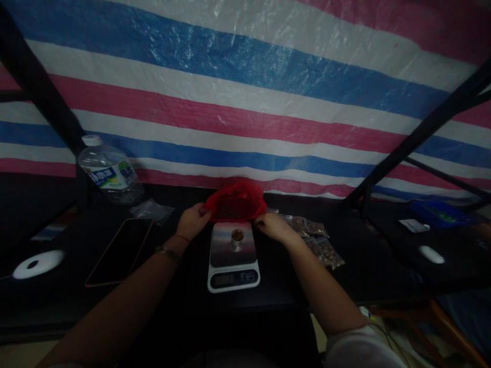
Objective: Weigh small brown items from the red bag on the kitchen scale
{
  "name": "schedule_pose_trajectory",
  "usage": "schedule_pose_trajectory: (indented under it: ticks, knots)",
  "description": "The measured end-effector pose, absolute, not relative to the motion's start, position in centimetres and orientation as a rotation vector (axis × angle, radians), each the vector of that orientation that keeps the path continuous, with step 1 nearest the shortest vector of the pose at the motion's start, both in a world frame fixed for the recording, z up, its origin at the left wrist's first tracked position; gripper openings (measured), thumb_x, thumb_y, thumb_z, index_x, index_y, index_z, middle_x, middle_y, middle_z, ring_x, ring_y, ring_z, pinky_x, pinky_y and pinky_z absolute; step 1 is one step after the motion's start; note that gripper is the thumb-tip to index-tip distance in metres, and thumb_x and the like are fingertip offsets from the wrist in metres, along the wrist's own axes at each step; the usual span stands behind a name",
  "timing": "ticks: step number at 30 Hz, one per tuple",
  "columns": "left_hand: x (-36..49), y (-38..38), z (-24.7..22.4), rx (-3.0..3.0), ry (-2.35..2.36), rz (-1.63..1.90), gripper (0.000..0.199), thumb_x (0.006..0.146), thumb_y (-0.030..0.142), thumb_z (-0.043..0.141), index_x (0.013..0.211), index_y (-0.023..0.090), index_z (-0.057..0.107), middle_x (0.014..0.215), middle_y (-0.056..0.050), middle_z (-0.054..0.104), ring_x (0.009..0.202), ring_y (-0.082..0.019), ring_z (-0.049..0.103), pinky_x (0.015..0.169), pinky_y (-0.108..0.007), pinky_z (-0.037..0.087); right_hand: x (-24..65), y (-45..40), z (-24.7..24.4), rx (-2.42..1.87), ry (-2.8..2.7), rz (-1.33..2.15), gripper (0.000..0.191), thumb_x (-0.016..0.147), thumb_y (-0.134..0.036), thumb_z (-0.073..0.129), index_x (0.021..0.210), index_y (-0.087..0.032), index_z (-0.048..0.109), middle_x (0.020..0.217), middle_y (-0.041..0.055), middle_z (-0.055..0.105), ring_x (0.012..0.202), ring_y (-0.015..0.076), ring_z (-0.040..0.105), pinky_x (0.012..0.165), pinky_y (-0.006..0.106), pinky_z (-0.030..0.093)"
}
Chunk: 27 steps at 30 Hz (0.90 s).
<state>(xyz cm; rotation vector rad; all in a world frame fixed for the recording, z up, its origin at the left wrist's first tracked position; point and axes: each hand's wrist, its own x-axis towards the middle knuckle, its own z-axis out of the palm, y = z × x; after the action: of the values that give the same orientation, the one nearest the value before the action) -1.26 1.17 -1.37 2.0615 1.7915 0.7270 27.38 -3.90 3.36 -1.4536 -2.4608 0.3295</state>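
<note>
A red plastic bag (238,202) stands at the back of the black table, its mouth spread toward me; what lies inside is too dark to make out. My left hand (193,221) pinches the bag's left rim, and my right hand (271,225) grips its right rim. Just in front of the bag is a white kitchen scale (233,258) with a shiny metal plate. A small round cup (237,237) holding brownish bits rests on that plate. The scale's display is too dim to read.
Several small clear bags of brown pieces (326,251) lie right of my right hand. A tablet (120,250), a clear plastic bag (151,210), a large bottle (111,174) and a white mouse (38,263) are at left. Another white mouse (431,254) lies far right.
</note>
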Motion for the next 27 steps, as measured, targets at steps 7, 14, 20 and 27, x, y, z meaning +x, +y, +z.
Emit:
schedule_pose_trajectory:
  ticks: [7, 14, 20, 27]
  knots:
    - [-1.0, 1.0, -1.2, 2.054, 1.745, 0.752, 0.033, 0.083, 0.049, 0.048, 0.086, 0.019, 0.063, 0.077, -0.004, 0.067, 0.069, -0.018, 0.062, 0.059, -0.025, 0.039, 24.7, -7.4, 6.6, -1.077, -2.152, 0.399, 0.011, 0.083, -0.014, 0.062, 0.090, -0.019, 0.070, 0.089, 0.0042, 0.069, 0.084, 0.0149, 0.062, 0.078, 0.027, 0.047]
    - [-0.9, 0.4, -0.7, 2.011, 1.647, 0.824, 0.033, 0.079, 0.046, 0.056, 0.099, 0.020, 0.062, 0.089, -0.005, 0.070, 0.079, -0.020, 0.066, 0.067, -0.026, 0.046, 23.2, -7.7, 6.0, -1.009, -2.384, 0.455, 0.014, 0.089, -0.017, 0.058, 0.092, -0.019, 0.071, 0.092, 0.0052, 0.070, 0.090, 0.0161, 0.062, 0.084, 0.029, 0.046]
    - [-1.6, -0.3, 0.4, 2.048, 1.619, 1.074, 0.049, 0.077, 0.044, 0.060, 0.118, 0.017, 0.053, 0.110, -0.008, 0.066, 0.099, -0.022, 0.063, 0.088, -0.030, 0.048, 23.2, -6.4, 6.9, -1.044, -2.186, 0.452, 0.023, 0.090, -0.013, 0.051, 0.101, -0.020, 0.070, 0.098, 0.0057, 0.069, 0.093, 0.0153, 0.062, 0.085, 0.031, 0.047]
    - [-1.0, -2.2, 1.6, 2.323, 1.434, 1.219, 0.060, 0.072, 0.037, 0.064, 0.125, 0.015, 0.048, 0.120, -0.011, 0.061, 0.112, -0.026, 0.058, 0.100, -0.035, 0.044, 18.2, -3.4, 8.0, -0.989, -2.314, 0.554, 0.025, 0.087, -0.011, 0.052, 0.102, -0.021, 0.070, 0.114, 0.0050, 0.066, 0.110, 0.0162, 0.057, 0.098, 0.034, 0.042]
